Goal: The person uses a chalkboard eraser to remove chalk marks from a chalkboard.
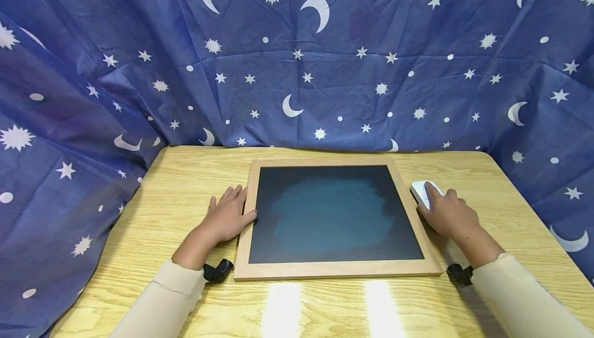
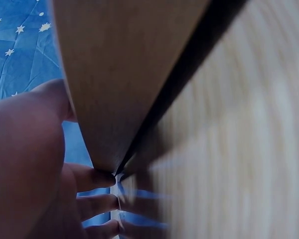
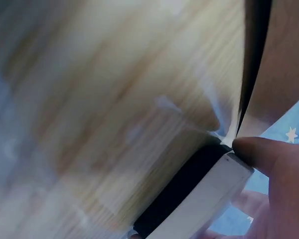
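A framed chalkboard (image 1: 331,214) lies flat on the table, its dark surface hazed in the middle with a blue-green chalk smear. My left hand (image 1: 226,216) is at the left side of its wooden frame (image 1: 244,247), thumb over the frame and the other fingers stretched out beside it. Right of the board, my right hand (image 1: 449,214) grips a chalkboard eraser (image 1: 421,192) with a white body. In the right wrist view the eraser (image 3: 197,199) shows its black pad facing the table, with the thumb at its near end.
The wood-grain table (image 1: 199,173) carries the board and reflects light near its front edge. A blue curtain (image 1: 260,80) with white moons and stars hangs behind it and along both sides. A small black device (image 1: 218,271) is on the left wrist, another (image 1: 460,274) on the right.
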